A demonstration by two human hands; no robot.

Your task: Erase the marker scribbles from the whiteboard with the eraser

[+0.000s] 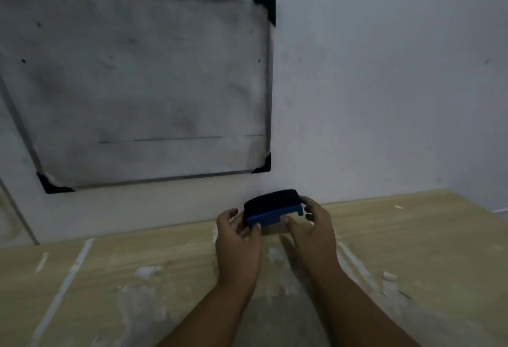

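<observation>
From the head view, both hands hold the eraser (275,207) between them. It lies below and just right of the whiteboard's (137,85) lower right corner, not touching the board. The left hand (237,236) has thumb and fingers curled round the eraser's left end. The right hand (313,225) grips the right end, thumb on the near blue edge and fingers wrapped behind. The eraser is blue-bodied, its dark felt pad turned up and away from the person; it shows against the foot of the wall (384,71), over the far edge of the tabletop (110,278).

The whiteboard hangs on the wall, upper left of the hands, tilted in the wide-angle view. Its surface is smudged grey all over. A thin dark line runs across near the bottom, and a few small dark dots are scattered on it. 3 black corner caps show, and 2 dark fixings sit at its top edge.

The tabletop is pale wood grain, marked with white streaks and patches, with a few small pale scraps lying on it. Both forearms are bare.
</observation>
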